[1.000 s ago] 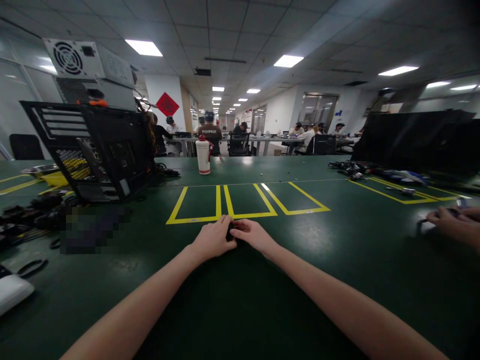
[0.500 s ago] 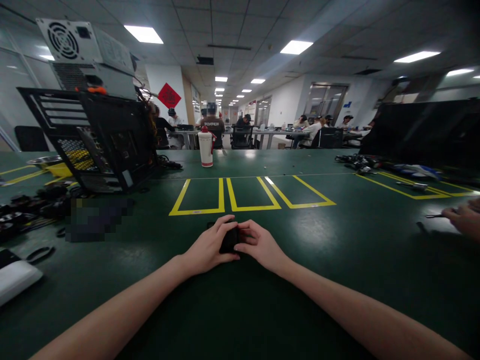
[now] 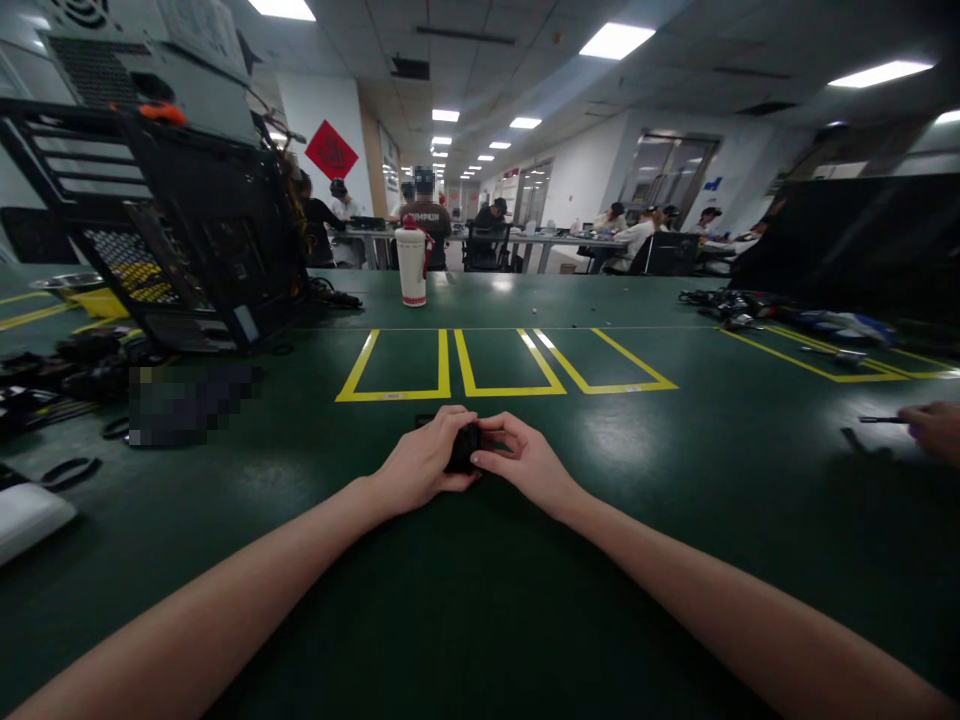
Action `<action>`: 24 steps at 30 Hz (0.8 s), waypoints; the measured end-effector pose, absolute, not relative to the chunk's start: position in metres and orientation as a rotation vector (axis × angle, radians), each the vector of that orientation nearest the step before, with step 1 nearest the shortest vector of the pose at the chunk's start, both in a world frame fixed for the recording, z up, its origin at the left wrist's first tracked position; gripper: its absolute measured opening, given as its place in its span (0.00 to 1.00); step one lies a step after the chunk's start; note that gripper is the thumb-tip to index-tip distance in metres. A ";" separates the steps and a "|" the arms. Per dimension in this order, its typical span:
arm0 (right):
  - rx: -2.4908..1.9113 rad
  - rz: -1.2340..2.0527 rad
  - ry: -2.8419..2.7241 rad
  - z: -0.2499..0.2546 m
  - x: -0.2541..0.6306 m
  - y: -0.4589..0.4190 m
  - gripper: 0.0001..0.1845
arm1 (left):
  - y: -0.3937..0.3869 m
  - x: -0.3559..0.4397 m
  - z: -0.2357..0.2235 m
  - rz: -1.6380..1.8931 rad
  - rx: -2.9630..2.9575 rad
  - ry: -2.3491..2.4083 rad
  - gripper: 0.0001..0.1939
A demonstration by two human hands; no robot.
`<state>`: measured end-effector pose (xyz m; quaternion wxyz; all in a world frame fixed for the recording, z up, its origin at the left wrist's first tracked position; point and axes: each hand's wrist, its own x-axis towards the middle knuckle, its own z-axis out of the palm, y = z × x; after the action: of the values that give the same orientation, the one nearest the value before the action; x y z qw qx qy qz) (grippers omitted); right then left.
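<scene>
A small dark, rounded object [image 3: 463, 449] sits between my hands, low over the green tabletop [image 3: 480, 610]; its kind I cannot make out. My left hand [image 3: 430, 455] is wrapped over its left side, thumb below and fingers on top. From the right, my right hand [image 3: 523, 455] pinches the same object with thumb and fingertips. Part of another flat dark edge shows behind the left fingers. Just beyond my hands lie the yellow tape outlines [image 3: 510, 391] on the table.
At left stand an open computer case [image 3: 202, 240], dark cables and a white object [image 3: 34, 518]. A white bottle [image 3: 412, 265] with a red lid is farther back. On the right, another person's hand [image 3: 937, 430] holds a thin dark tool, near a dark monitor [image 3: 855, 235].
My view has tipped down a little. The dark object shows more between my hands, and both hands keep hold. The other person's hand has shifted toward the right edge.
</scene>
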<state>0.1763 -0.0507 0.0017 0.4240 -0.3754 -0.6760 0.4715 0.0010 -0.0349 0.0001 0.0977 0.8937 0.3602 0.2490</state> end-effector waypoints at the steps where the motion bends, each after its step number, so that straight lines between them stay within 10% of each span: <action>1: -0.940 1.173 -1.693 0.001 0.176 -0.050 0.16 | -0.035 0.001 0.000 0.736 2.651 1.067 0.30; 24: -0.923 1.217 -1.664 -0.003 0.176 -0.048 0.18 | -0.033 0.002 -0.004 0.784 2.622 1.092 0.33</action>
<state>0.1759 -0.0475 -0.0029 0.4272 -0.3696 -0.6660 0.4872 0.0021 -0.0329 -0.0039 0.0972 0.8856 0.3690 0.2648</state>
